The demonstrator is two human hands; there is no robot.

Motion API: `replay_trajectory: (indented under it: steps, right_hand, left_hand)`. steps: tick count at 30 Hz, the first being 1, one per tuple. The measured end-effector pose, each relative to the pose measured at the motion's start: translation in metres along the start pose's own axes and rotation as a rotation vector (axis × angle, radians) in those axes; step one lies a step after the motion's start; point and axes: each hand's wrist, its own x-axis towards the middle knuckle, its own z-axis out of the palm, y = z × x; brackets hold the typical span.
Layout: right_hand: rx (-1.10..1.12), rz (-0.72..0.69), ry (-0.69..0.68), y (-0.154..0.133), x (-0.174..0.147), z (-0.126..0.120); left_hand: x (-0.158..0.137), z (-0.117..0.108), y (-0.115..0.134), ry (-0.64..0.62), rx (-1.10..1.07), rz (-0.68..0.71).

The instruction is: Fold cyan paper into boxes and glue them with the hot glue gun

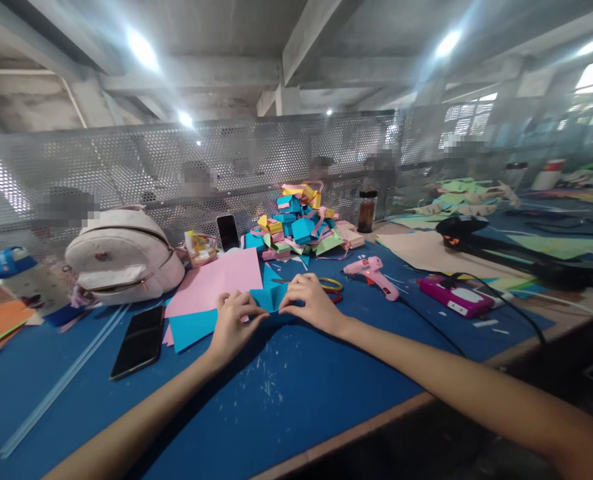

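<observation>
Both hands meet above the blue table mat [296, 387] and hold a small piece of blue paper [272, 299] between them. My left hand [234, 323] pinches its left side, thumb and forefinger together. My right hand [309, 303] pinches the right side from above; the fingers hide much of the paper. Left of my hands, a pink paper sheet [219, 280] lies over a blue sheet [191, 329]. Just behind my right hand lie scissors [334, 287] with yellow and red handles, partly covered. A pink glue gun [375, 275] rests to the right.
Behind my hands rises a heap of folded paper pieces [301, 223]. A phone [139, 341], a white backpack [126, 257] and a bottle [31, 283] stand or lie left. Rightward are a purple device [456, 297], cables and a dark jar [367, 212]. A perforated metal screen [256, 150] runs behind.
</observation>
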Motion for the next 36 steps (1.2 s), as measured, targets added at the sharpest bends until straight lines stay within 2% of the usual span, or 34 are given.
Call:
replay_trajectory:
  steps: [7, 16, 27, 31, 36]
  right_hand:
    - [-0.010, -0.017, 0.001, 0.010, -0.002, -0.006]
    - [-0.024, -0.046, -0.005, 0.005, -0.002, -0.008]
    - [-0.024, -0.058, -0.013, -0.014, 0.001, 0.005]
    - [-0.021, -0.056, -0.017, -0.010, 0.002, 0.003]
    - [-0.026, -0.038, 0.002, 0.001, 0.001, -0.002]
  left_hand:
    - [-0.001, -0.006, -0.009, -0.001, 0.017, 0.007]
    - [-0.001, -0.010, -0.005, 0.000, 0.017, 0.031]
    - [-0.001, 0.002, 0.018, 0.036, 0.033, 0.042]
    - [0.002, 0.002, 0.019, 0.019, 0.014, 0.049]
    - [0.000, -0.002, 0.009, 0.016, 0.006, 0.048]
